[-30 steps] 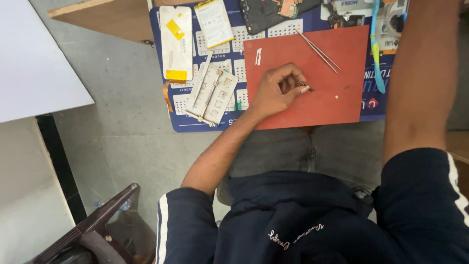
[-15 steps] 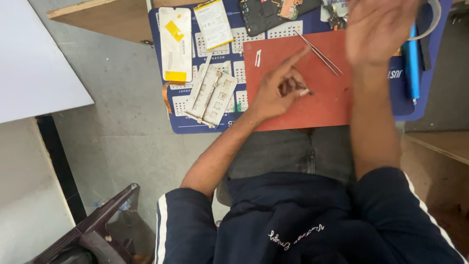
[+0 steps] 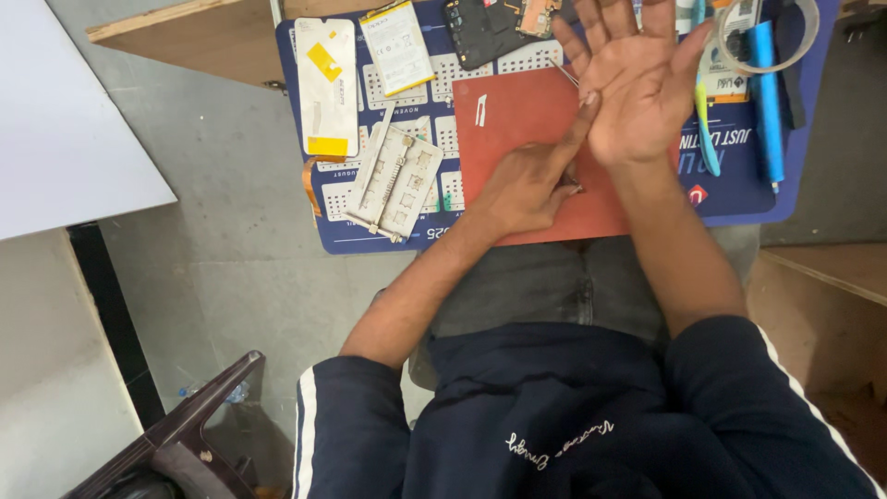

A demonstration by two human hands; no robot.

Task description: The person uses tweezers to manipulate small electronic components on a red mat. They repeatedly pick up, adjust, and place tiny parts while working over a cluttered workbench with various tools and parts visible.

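Left hand (image 3: 527,189) resting on red mat (image 3: 504,115), index fingertip probing the right hand (image 3: 637,79), spread palm-up, holding nothing; tweezers (image 3: 560,70) lying just beside.

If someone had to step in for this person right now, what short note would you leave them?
Left hand: rests on the red mat, forefinger stretched out to touch the right palm; whether it holds anything cannot be told.
Right hand: open, palm up, above the mat's far edge, holding nothing visible.
Nearby: metal frame and white phone panel on the blue mat; circuit board at the top.
Done or left: cannot tell.
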